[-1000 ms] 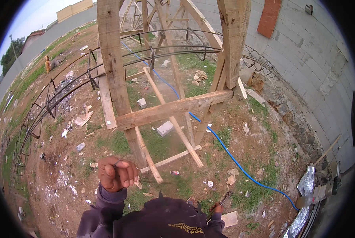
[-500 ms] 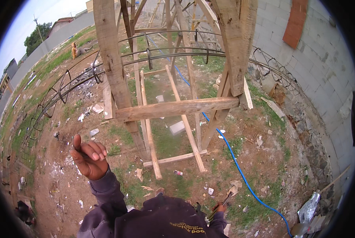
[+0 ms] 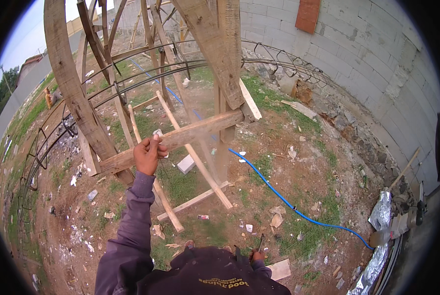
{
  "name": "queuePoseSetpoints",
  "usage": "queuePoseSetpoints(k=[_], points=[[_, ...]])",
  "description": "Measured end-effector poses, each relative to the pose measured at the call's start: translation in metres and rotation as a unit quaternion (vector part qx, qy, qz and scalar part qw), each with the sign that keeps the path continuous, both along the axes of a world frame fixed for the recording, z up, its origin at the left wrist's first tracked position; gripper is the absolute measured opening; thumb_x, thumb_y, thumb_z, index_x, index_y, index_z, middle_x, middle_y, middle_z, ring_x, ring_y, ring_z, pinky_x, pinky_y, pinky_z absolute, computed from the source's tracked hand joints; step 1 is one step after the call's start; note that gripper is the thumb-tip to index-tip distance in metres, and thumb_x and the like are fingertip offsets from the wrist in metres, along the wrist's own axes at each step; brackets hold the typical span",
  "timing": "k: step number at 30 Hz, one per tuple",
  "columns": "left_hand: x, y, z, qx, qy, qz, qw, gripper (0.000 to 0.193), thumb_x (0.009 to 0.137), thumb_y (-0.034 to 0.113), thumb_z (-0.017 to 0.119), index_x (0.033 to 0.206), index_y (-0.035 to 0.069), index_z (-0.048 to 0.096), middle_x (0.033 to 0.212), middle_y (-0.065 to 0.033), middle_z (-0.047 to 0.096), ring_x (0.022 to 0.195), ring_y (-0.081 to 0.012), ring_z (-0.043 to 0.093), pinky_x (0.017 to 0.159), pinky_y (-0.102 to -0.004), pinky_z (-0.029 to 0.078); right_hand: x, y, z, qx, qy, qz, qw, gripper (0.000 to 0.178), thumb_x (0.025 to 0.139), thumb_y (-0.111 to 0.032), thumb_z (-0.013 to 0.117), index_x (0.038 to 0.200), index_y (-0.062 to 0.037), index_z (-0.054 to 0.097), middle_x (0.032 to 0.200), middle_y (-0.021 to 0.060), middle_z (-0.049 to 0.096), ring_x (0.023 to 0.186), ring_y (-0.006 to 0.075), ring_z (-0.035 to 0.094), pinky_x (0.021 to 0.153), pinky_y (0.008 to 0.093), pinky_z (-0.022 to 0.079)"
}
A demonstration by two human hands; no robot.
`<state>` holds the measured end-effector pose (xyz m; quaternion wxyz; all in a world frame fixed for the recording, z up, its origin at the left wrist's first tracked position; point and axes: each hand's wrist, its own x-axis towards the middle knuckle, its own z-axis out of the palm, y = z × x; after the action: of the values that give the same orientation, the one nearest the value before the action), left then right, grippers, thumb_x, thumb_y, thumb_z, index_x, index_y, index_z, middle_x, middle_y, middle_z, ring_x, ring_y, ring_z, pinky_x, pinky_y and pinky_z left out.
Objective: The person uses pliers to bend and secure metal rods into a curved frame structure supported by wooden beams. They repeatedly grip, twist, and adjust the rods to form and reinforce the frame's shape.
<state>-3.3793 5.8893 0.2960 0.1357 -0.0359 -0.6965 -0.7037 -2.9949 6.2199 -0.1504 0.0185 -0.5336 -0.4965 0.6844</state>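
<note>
My left hand [image 3: 148, 155] is stretched forward, fingers curled and thumb up, and overlaps the wooden crossbar [image 3: 200, 129]. Whether it touches the bar, or what its fingers hold, I cannot make out. The crossbar joins two rough wooden uprights: a left post [image 3: 75, 88] and a right post [image 3: 228, 59]. Low by my body, my right hand [image 3: 257, 255] is closed around a thin dark hand tool [image 3: 261, 241]; its exact kind is too small to tell. A wooden ladder-like frame [image 3: 193, 156] leans or lies beyond the crossbar.
A bent rebar cage [image 3: 151, 77] runs across behind the posts. A blue hose [image 3: 279, 196] snakes over the ground at right. A grey block wall [image 3: 348, 64] with rubble at its foot stands to the right. Silver foil [image 3: 380, 211] and a pale block [image 3: 186, 164] lie about.
My left hand has moved forward and right to the crossbar, its raised fingers now curled. The view has turned right, bringing in more wall. The right hand still grips its tool.
</note>
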Motion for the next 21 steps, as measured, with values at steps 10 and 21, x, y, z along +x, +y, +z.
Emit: queuePoseSetpoints(k=[10,21], points=[[-0.054,0.086,0.002,-0.474,0.126,0.194,0.85,0.029,0.083,0.032,0.074,0.078,0.005,0.065,0.063,-0.0131,0.062,0.063,-0.0323,0.062,0.062,-0.044,0.048,0.03,0.056,0.101,0.029,0.145,-0.06,0.987,0.016,0.09,-0.014,0.068,0.095,-0.004,0.056,0.064,0.0067,0.057,0.05,0.0203,0.06,0.043,0.0339,0.047],[0.184,0.256,-0.137,0.01,-0.284,-0.567,0.774,0.065,0.097,0.038,0.062,0.141,-0.004,0.038,0.1,-0.0136,0.068,0.09,-0.0218,0.066,0.082,-0.031,0.052,-0.07,0.026,0.287,0.199,0.322,0.129,0.917,0.018,0.09,-0.016,0.07,0.093,0.0002,0.062,0.079,0.0074,0.068,0.07,0.0138,0.064,0.063,0.0288,0.051]])
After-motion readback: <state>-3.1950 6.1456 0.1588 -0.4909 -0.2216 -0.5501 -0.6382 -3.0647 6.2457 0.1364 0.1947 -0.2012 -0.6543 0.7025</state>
